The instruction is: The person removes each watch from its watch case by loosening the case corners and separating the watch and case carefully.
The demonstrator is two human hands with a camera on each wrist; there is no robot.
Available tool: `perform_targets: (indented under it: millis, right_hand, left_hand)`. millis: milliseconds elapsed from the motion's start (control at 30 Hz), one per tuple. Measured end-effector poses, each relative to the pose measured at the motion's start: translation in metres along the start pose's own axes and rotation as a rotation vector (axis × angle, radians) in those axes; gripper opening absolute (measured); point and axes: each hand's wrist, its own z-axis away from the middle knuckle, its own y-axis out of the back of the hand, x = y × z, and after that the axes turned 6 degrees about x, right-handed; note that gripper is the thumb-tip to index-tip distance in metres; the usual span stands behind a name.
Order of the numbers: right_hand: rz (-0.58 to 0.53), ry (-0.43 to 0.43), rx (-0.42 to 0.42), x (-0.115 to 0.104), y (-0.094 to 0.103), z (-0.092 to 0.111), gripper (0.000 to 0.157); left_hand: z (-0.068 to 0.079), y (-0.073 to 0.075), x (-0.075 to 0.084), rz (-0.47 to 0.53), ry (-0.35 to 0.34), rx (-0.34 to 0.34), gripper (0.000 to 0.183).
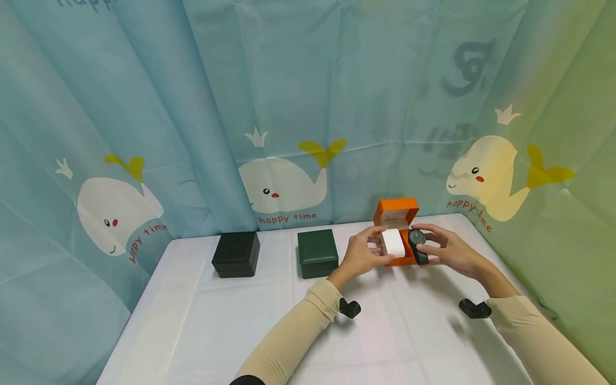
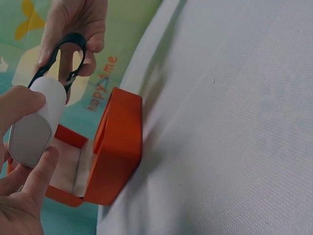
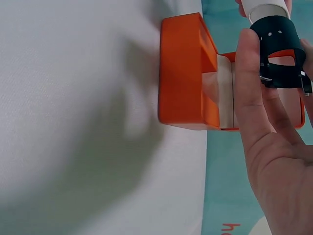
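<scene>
My left hand (image 1: 361,254) grips a white watch cushion (image 1: 393,243) by its sides, over the front of an orange watch box (image 1: 398,206) whose lid stands up. Just right of the cushion, my right hand (image 1: 449,248) holds a black wristwatch (image 1: 417,239) between thumb and fingers, dial toward the head camera. In the left wrist view the strap (image 2: 74,38) forms a closed loop near the far end of the cushion (image 2: 30,139). From the right wrist, the strap overlaps the cushion's end, and the box (image 3: 181,73) sits behind, its pale lining showing.
A dark green box (image 1: 317,254) with its lid down stands left of my left hand. Farther left is a black box (image 1: 236,255), also closed. All stand near the back edge of the white-covered table (image 1: 192,321), before a whale-print curtain (image 1: 289,107).
</scene>
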Motion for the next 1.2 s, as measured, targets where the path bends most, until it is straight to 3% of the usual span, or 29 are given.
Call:
perform_targets:
  millis: [333,1200]
  right_hand:
    - [-0.027,0.008,-0.012,0.0029,-0.0035,0.0021,0.058]
    - [0.02,0.009,0.069,0.0053,-0.0035,0.0099,0.057]
  left_hand:
    - [0.0003,0.0005,-0.0014,0.012,0.0,0.002,0.065]
    - [-0.0004,0.0006,-0.0011,0.011,0.008,0.019,0.063]
